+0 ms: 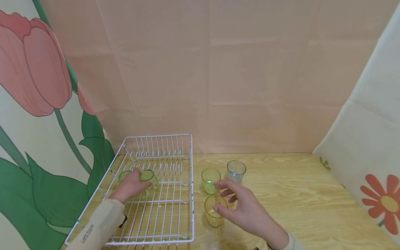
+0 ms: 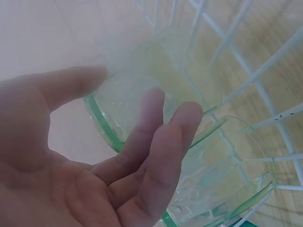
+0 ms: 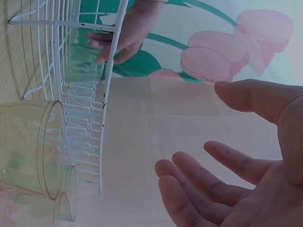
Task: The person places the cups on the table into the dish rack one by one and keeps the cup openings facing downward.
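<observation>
My left hand [image 1: 132, 185] is over the left side of a white wire dish rack, thumb and fingers apart. Two clear green glasses stand in the rack: one [image 1: 147, 176] at the thumb side, the other [image 1: 123, 175] partly hidden behind the hand. In the left wrist view, the fingertips overlap one green glass [image 2: 102, 120], with another green glass [image 2: 227, 175] beside it. Contact is hard to make out. Right of the rack, my right hand [image 1: 242, 208] hovers with parted fingers by an amber glass [image 1: 215, 217], holding nothing.
Behind the amber glass stand a green glass [image 1: 210, 180] and a clear bluish glass [image 1: 236, 170]. The dish rack [image 1: 192, 208] has upright prongs toward its back. A pink sheet [image 1: 250, 86] hangs behind the wooden table [image 1: 312, 208], with flower-printed sheets at the sides.
</observation>
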Demonstrator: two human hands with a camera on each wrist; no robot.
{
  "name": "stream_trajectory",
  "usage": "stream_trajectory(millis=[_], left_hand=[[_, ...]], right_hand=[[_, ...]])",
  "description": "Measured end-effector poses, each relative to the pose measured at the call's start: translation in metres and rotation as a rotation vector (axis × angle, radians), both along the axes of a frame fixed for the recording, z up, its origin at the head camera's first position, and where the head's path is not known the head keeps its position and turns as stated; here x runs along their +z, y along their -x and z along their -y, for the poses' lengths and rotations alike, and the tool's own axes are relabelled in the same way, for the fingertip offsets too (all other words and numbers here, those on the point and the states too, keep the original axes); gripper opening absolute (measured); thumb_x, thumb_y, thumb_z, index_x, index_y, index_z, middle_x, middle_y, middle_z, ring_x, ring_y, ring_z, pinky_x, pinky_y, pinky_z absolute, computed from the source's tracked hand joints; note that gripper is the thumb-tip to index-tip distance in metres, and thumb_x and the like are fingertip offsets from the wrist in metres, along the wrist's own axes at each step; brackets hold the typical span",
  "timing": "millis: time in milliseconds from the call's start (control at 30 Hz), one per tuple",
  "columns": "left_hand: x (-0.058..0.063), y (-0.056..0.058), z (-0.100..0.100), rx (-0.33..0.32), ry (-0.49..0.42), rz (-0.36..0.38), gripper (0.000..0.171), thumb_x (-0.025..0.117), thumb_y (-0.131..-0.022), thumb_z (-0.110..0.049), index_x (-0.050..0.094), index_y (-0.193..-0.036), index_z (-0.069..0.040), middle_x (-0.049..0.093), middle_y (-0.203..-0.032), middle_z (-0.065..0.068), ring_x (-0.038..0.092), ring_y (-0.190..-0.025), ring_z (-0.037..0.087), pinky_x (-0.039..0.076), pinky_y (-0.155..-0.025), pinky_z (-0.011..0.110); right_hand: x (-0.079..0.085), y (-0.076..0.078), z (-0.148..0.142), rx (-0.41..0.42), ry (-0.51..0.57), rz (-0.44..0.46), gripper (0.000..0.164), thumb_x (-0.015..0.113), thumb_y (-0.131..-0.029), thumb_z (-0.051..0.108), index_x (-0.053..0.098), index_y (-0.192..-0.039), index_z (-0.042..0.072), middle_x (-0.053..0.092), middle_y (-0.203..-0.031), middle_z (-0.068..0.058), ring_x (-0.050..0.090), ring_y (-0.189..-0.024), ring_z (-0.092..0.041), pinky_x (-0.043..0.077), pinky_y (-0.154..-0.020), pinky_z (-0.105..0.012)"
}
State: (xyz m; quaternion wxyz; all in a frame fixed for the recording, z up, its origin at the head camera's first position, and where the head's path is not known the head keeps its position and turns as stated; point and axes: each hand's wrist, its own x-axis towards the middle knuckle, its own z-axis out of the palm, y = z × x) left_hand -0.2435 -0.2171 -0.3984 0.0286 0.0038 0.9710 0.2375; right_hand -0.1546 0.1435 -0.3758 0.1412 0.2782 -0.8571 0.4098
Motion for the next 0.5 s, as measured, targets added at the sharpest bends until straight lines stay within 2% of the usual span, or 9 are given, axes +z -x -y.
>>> stream_trajectory(millis=[267,500], left_hand=[[-0.0034,0.0015,0.0018,0.015,0.004,-0.023,0.069,0.07,-0.08,-0.032,0.041,-0.124,0.012,0.059,-0.106,0.024,0.058,-0.092,0.034,0.048,-0.076,0.05],[-0.0019,0.0019,0.0018,0.013,0.003,-0.008,0.073,0.07,-0.08,-0.031,0.037,-0.128,0.014,0.056,-0.112,0.028,0.058,-0.097,0.038,0.048,-0.08,0.052]], right_hand=[[-0.0004,-0.0004,-0.001,0.009,-0.006,0.009,0.046,0.078,-0.077,0.026,0.055,-0.117,0.027,0.061,-0.111,0.011,0.06,-0.086,-0.006,0.051,-0.067,-0.027],[0.0003,-0.0002,-0.0015,0.021,-0.003,0.019,0.045,0.077,-0.078,0.026,0.055,-0.116,0.028,0.062,-0.109,0.009,0.061,-0.081,-0.004,0.051,-0.065,-0.027]])
